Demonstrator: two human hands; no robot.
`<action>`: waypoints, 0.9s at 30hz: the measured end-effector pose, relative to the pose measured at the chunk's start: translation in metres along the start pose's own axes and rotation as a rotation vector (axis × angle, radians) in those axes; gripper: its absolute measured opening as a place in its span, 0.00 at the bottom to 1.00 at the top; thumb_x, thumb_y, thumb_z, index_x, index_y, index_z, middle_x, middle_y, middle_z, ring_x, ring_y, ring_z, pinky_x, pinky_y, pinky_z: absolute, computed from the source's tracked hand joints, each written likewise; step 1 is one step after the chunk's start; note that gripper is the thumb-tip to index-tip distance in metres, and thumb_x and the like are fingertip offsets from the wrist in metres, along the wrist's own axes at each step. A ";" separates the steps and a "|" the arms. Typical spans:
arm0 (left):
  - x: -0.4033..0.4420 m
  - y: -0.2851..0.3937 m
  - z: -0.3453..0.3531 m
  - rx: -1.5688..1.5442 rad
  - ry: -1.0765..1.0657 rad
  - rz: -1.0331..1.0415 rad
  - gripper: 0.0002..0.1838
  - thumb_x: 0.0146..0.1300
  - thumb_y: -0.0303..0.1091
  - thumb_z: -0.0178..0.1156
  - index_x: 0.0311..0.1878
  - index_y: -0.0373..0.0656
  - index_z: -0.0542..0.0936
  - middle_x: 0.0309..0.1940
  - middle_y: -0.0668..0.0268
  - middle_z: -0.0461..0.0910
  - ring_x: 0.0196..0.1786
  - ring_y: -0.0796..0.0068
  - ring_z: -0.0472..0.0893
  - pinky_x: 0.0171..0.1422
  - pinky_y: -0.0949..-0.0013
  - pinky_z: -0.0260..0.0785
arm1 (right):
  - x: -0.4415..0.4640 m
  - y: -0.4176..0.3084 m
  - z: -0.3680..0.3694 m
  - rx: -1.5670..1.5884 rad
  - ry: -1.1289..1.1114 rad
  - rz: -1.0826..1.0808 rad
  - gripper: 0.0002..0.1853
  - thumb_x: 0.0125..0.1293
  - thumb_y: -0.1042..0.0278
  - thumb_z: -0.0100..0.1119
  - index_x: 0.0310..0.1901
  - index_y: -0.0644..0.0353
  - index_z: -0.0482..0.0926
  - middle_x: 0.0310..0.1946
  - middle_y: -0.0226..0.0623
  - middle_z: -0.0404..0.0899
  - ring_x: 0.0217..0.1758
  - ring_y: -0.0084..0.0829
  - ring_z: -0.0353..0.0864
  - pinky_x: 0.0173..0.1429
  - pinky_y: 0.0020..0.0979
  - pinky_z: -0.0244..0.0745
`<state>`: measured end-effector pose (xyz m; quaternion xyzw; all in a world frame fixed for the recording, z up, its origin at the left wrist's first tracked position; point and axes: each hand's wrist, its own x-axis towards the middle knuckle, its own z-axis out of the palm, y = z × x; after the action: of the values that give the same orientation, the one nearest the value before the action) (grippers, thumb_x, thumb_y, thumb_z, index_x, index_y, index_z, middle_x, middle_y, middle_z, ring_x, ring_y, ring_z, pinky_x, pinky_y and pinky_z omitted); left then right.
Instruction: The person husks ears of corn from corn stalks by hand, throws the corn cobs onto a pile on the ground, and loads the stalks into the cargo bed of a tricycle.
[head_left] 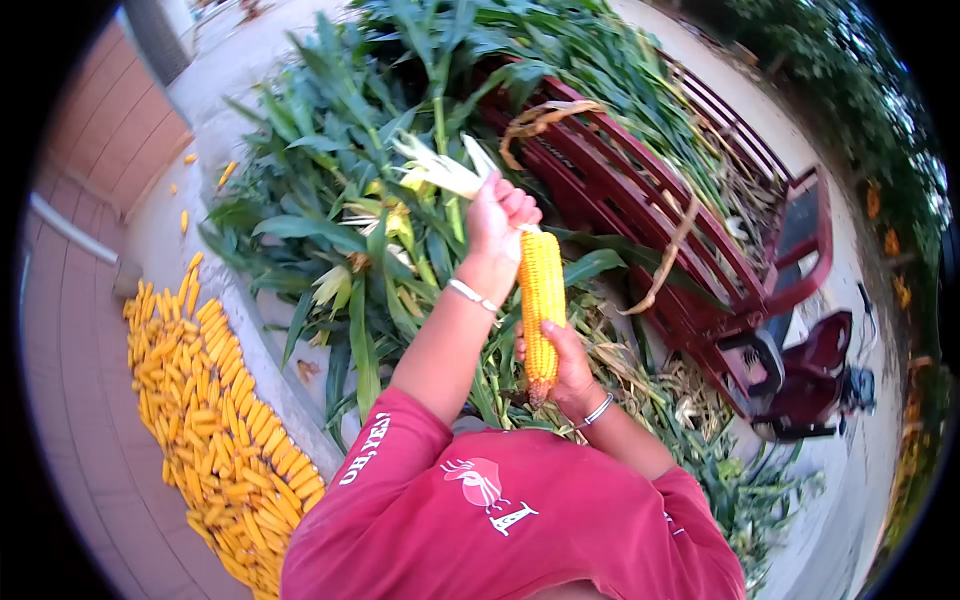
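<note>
A bare yellow corn cob point(542, 300) points toward my chest, its brownish tip lowest. Near that tip, my right hand point(566, 362) wraps its fingers round the cob. My left hand point(497, 218) is closed at the cob's upper end, gripping the pale husk point(440, 170), which sticks out beyond the fist to the upper left. Green corn stalks and leaves point(330, 190) lie beneath and around both hands.
Many husked cobs point(215, 420) are piled at the left beside a tiled wall point(85, 300). A dark red cart point(640, 200) loaded with stalks stands at the right, joined to a red vehicle point(815, 370). A few loose cobs lie at the upper left.
</note>
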<state>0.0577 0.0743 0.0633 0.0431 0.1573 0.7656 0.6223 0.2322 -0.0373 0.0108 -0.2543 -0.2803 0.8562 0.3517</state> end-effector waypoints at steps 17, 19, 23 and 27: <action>-0.084 -0.015 -0.148 1.210 0.090 -0.537 0.44 0.56 0.59 0.65 0.68 0.41 0.63 0.56 0.56 0.72 0.61 0.61 0.72 0.65 0.61 0.64 | 0.018 0.016 -0.080 -0.412 0.384 0.307 0.32 0.73 0.38 0.38 0.49 0.67 0.72 0.32 0.42 0.79 0.30 0.32 0.81 0.30 0.29 0.78; -0.112 -0.064 -0.157 0.811 0.137 -0.538 0.36 0.58 0.56 0.64 0.63 0.44 0.69 0.51 0.61 0.77 0.56 0.64 0.75 0.60 0.59 0.67 | 0.023 0.017 -0.070 -0.752 0.118 0.325 0.31 0.75 0.42 0.35 0.50 0.67 0.72 0.34 0.43 0.81 0.31 0.35 0.83 0.30 0.29 0.79; -0.114 -0.091 -0.197 0.478 0.590 -0.236 0.26 0.60 0.51 0.65 0.52 0.43 0.72 0.43 0.62 0.78 0.45 0.69 0.80 0.48 0.60 0.73 | 0.037 0.036 -0.086 -1.718 -0.084 -0.131 0.21 0.74 0.54 0.42 0.44 0.67 0.77 0.29 0.50 0.80 0.32 0.39 0.83 0.35 0.39 0.76; -0.101 -0.065 -0.252 0.218 0.781 -0.197 0.19 0.60 0.45 0.66 0.45 0.43 0.72 0.31 0.62 0.79 0.31 0.67 0.81 0.34 0.62 0.77 | 0.020 0.045 -0.097 -1.679 -0.155 0.045 0.13 0.68 0.65 0.53 0.36 0.69 0.80 0.26 0.50 0.80 0.28 0.37 0.80 0.37 0.37 0.72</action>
<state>0.0746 -0.0595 -0.1816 -0.2001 0.4650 0.6399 0.5781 0.2602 -0.0195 -0.0927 -0.3773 -0.8420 0.3854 0.0082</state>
